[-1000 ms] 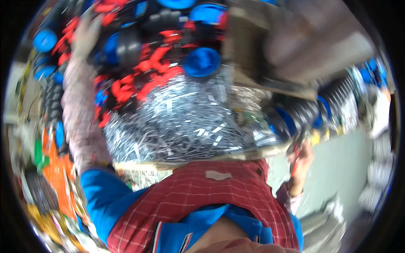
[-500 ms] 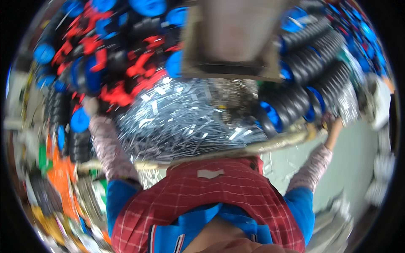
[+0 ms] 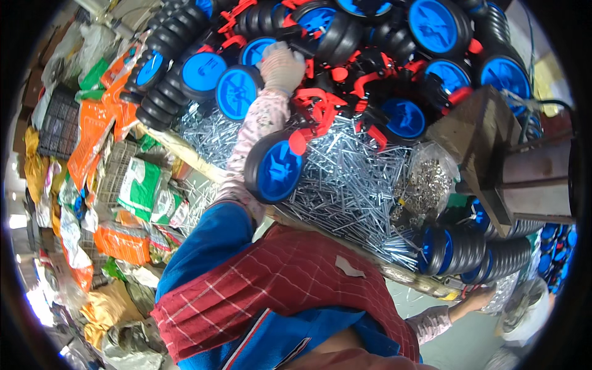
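The left hand (image 3: 282, 69) is among blue-hubbed black wheels (image 3: 237, 92), grip impossible to tell; the right hand (image 3: 476, 301), closure also unclear, is beside clear plastic wrap (image 3: 504, 292). Red brackets (image 3: 317, 111) mingle with the wheels; metal rods (image 3: 351, 179) lie heaped, apparently unused

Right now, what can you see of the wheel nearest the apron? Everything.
The wheel has a black tyre, rubber- or plastic-looking, around a bright blue, plastic-looking hub with a spoke-like shape in its middle. It sits tilted, hub facing up and rightward, with loose metal pins to its right. A red disc overlaps its upper-right rim; whether they join is unclear. It partly hides the left sleeve; contact can't be told.
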Demonstrator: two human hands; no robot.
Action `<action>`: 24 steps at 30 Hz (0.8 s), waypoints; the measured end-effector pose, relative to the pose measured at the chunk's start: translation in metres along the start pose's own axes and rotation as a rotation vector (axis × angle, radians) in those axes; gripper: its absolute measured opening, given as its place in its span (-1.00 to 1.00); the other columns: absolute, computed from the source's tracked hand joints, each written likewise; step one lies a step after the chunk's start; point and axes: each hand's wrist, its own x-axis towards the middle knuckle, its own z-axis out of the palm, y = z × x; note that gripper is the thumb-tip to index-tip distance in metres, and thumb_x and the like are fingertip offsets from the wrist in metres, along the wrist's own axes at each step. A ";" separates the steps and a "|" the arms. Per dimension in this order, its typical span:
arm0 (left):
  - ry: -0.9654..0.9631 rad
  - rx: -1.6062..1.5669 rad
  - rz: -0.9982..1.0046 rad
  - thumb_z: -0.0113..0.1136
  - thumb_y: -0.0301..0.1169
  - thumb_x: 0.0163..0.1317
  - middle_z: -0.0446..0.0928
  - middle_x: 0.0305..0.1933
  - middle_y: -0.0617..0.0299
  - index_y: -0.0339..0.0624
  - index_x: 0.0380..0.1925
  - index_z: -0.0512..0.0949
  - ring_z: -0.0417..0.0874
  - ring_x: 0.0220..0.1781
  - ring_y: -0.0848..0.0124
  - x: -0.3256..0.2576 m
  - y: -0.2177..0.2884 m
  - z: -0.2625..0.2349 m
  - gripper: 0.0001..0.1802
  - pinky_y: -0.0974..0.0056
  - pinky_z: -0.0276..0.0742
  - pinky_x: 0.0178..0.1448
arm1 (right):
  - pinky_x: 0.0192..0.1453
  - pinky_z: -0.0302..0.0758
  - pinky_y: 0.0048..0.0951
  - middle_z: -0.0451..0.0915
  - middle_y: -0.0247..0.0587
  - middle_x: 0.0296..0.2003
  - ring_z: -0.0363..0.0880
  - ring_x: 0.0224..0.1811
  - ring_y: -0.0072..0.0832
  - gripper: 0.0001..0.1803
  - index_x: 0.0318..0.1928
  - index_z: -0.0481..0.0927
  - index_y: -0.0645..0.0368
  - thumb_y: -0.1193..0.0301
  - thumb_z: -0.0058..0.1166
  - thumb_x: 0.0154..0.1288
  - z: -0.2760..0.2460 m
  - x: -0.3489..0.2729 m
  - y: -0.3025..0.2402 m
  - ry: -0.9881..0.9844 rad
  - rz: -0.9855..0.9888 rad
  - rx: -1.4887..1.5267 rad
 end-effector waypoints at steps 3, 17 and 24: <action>0.036 -0.037 0.016 0.05 -0.17 0.23 0.56 0.04 -0.15 -0.31 0.03 0.49 0.52 0.19 -0.08 -0.003 0.033 -0.006 -0.52 -0.16 0.44 0.19 | 0.03 0.54 -0.11 0.66 0.10 -0.03 0.64 -0.01 -0.05 -0.67 0.10 0.61 0.26 0.37 0.00 0.44 -0.049 -0.001 -0.052 0.285 -0.062 0.066; 0.373 -0.462 0.517 0.16 -0.30 0.32 0.65 -0.07 0.07 -0.11 -0.10 0.63 0.66 -0.05 0.06 -0.030 0.085 -0.066 -0.76 0.13 0.57 0.05 | 0.15 0.52 -0.17 0.48 0.04 0.18 0.52 0.15 -0.07 -0.53 0.09 0.61 0.12 0.46 0.34 0.12 -0.141 -0.170 -0.364 -0.739 -1.043 0.943; -0.583 -0.795 0.934 0.14 -0.45 0.34 0.61 -0.11 0.03 -0.18 0.02 0.55 0.65 -0.08 0.04 -0.161 0.125 -0.147 -0.74 0.10 0.57 0.03 | 0.24 0.48 -0.16 0.49 -0.09 0.18 0.48 0.19 -0.07 -0.59 0.03 0.63 0.11 0.45 0.30 0.11 -0.132 -0.184 -0.343 -0.507 -1.070 0.878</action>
